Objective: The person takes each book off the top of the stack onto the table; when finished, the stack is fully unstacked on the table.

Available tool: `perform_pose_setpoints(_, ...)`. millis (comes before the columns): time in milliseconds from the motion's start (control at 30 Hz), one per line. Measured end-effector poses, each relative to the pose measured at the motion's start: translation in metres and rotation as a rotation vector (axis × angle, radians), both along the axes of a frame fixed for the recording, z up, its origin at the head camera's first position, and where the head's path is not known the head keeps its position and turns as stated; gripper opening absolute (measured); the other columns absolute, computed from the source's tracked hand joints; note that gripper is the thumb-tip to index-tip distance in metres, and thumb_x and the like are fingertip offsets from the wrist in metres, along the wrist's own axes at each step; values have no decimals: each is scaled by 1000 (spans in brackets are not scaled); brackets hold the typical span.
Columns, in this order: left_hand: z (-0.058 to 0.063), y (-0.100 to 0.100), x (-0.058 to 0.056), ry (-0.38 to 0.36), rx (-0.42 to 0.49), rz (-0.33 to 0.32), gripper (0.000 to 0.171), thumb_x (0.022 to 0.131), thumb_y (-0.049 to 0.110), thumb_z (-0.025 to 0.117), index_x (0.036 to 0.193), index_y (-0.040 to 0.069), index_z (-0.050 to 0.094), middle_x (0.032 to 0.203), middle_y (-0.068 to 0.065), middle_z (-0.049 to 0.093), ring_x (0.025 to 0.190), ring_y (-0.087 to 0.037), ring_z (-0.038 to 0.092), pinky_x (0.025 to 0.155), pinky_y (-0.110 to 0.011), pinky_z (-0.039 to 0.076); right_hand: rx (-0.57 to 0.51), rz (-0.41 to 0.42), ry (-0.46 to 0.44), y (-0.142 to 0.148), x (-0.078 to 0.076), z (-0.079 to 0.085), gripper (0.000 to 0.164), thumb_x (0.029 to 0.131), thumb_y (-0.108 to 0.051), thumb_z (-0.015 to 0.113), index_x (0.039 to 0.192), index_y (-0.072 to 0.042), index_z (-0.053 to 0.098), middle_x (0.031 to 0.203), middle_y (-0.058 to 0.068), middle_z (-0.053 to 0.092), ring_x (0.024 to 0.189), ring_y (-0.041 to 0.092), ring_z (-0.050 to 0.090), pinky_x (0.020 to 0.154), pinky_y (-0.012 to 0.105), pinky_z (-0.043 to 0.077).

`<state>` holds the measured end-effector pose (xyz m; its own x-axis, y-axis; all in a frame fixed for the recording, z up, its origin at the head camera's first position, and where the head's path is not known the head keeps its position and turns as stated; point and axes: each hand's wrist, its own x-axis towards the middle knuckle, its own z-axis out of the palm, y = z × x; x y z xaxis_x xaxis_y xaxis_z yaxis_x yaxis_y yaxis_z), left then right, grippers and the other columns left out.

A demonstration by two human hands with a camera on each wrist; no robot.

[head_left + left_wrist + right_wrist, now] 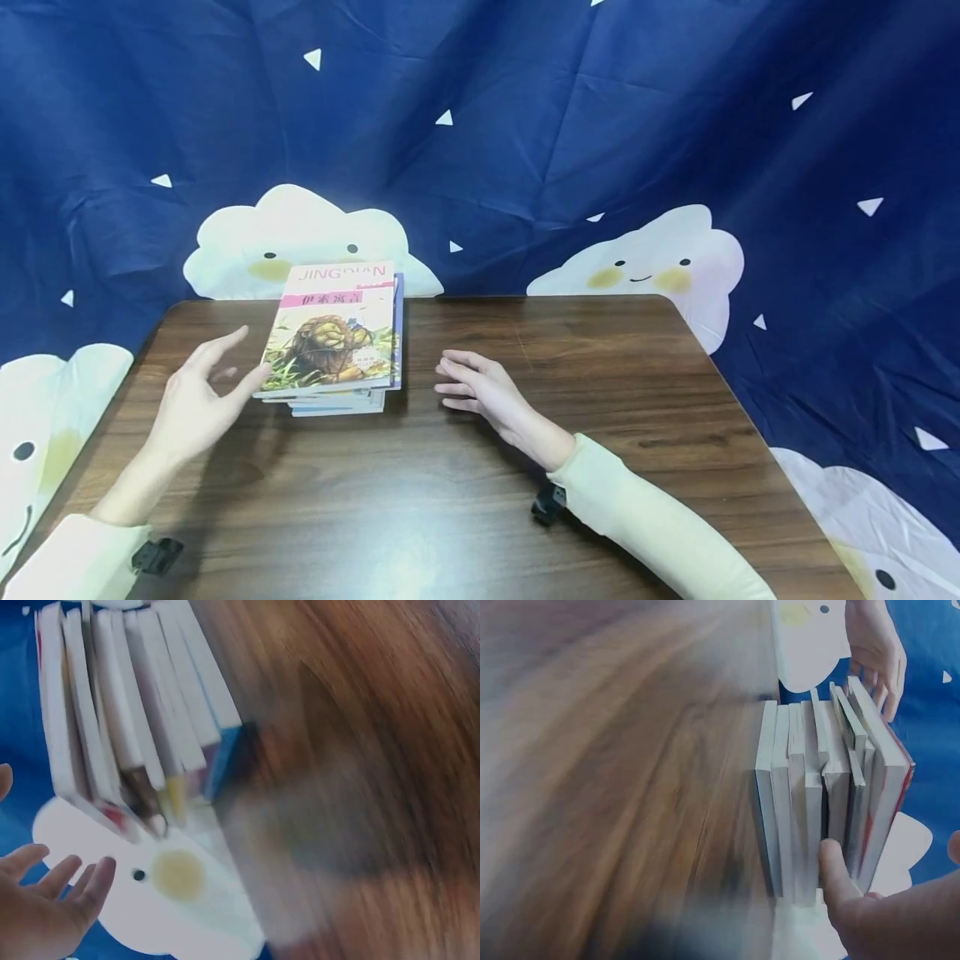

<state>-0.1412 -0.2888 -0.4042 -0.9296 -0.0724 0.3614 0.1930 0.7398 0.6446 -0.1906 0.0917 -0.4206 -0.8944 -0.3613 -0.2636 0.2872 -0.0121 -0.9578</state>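
A stack of several books (337,402) lies on the table's left half, its layers unevenly aligned. On top is a book with a pink-and-white cover (330,333) and a picture of a brown animal in grass. My left hand (198,400) is at the stack's left side, fingers spread, thumb tip right at the cover's near left corner. To the right of the stack, my right hand (487,396) hovers with relaxed fingers, apart from the books and holding nothing. The right wrist view shows the pale page edges (817,795) of the stack, with the right thumb (836,870) overlapping them.
The brown wood-grain table (600,400) extends to the right and toward me. Behind it hangs a blue curtain (495,150) with white clouds and small triangles. A small black camera (549,502) is fixed at the right wrist, another black camera (157,556) at the left.
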Motion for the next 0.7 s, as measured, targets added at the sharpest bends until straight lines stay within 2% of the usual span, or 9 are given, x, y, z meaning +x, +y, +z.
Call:
perform_pose_setpoints(67,-3,-10,-4,-60,35,8,65,99,36,75,154,8,54,148,-26,60,103,0,70,76,1,48,-13,10,-41,-8,-7,-2,58,108,-27,59,158,-4,43,158,27,51,135,40,63,107,42,61)
perform_pose_setpoints(133,-5,-17,-8,-115,63,11,65,101,39,72,154,7,53,144,-26,63,96,21,58,71,1,49,-30,18,-73,-16,-13,-3,57,108,-25,58,158,-2,43,157,28,52,133,39,65,108,43,61)
perform_pose_setpoints(167,-6,-20,-11,-136,79,9,65,101,40,71,154,6,53,142,-26,65,93,27,50,70,-1,50,-38,18,-84,-20,-16,-4,56,108,-23,58,157,-2,44,156,29,52,131,38,67,107,43,61)
perform_pose_setpoints(200,-7,-22,-12,-151,101,3,65,102,40,71,154,5,52,135,-18,71,93,29,51,70,-3,53,-45,17,-94,-23,-19,-5,55,108,-22,58,157,0,44,155,29,53,129,38,68,107,44,61)
perform_pose_setpoints(300,-10,-24,-17,-193,186,-24,66,103,38,69,154,0,50,110,13,77,86,22,61,68,-14,61,-56,20,-115,-33,-26,-7,54,108,-20,59,155,2,44,151,30,57,121,35,73,106,44,62)
perform_pose_setpoints(400,-13,-25,-19,-236,281,-74,67,105,32,68,154,-6,46,98,38,64,84,13,69,70,-22,66,-46,25,-130,-40,-33,-7,53,107,-17,60,155,1,47,146,28,61,106,28,77,102,42,63)
perform_pose_setpoints(500,-14,-27,-22,-282,331,-112,64,106,28,66,155,-6,44,96,36,66,82,5,71,68,-27,67,-32,29,-136,-46,-38,-7,47,107,-13,60,151,1,52,129,22,71,91,20,77,94,38,67)
perform_pose_setpoints(600,-14,-28,-24,-337,386,-132,53,106,27,66,151,4,51,97,31,69,81,0,71,67,-29,67,-18,22,-140,-52,-42,-6,40,106,-9,60,145,0,59,111,10,72,81,14,74,85,33,68)
perform_pose_setpoints(700,-13,-29,-26,-377,411,-138,47,105,30,68,146,11,55,98,28,71,80,-3,72,68,-30,68,-7,15,-134,-57,-46,-7,37,105,-7,61,141,1,61,106,8,73,75,12,73,78,29,68)
